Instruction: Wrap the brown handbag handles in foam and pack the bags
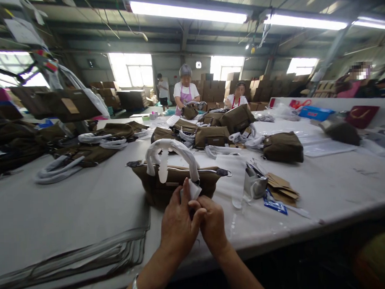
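A dark olive handbag (146, 186) stands upright on the table in front of me, its zipper running along the top. White wrapping covers its raised handles (172, 145), and a white strip (163, 166) hangs near the middle. My left hand (179, 225) is against the bag's front, its fingers pointing up and its thumb bent toward the other hand. My right hand (212, 219) is closed beside it, fingers curled. Both meet at a small piece of white wrapping (194, 191) by the right handle base. Their fingertips are partly hidden.
More olive bags (213, 136) with wrapped handles lie ahead and left. On the right are a grey holder (255, 182), brown paper tags (280, 187), a blue packet (275, 204) and a blue box (316, 112). Flat grey sheets (120, 252) lie front left. Other people work across the table.
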Motion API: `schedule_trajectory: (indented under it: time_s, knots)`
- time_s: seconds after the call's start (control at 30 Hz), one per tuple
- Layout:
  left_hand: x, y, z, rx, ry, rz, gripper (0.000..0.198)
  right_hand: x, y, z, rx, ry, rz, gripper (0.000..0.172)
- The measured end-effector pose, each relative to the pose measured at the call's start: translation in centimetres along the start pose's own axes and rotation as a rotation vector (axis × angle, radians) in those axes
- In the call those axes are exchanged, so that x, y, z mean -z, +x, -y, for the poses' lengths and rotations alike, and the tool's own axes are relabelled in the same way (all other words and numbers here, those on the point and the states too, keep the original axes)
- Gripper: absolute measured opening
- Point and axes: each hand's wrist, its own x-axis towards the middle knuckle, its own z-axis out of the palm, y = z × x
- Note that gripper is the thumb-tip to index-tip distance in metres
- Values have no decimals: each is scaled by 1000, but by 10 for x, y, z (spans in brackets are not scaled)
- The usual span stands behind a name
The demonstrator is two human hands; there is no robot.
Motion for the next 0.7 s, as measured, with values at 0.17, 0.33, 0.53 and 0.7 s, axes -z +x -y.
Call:
schedule_trajectory:
  time_s: [0.17,0.33,0.53,0.7]
  knots:
    - [5,1,4,40,-299,-3,76,1,4,2,-179,28,-8,41]
    - [29,12,12,357,-832,208,63,14,10,-2,-288,176,136,44]
    - [32,18,11,447,-855,316,52,27,19,3,-174,-25,221,45]
    - [24,18,17,468,-830,312,57,86,36,-14,-100,-179,64,29]
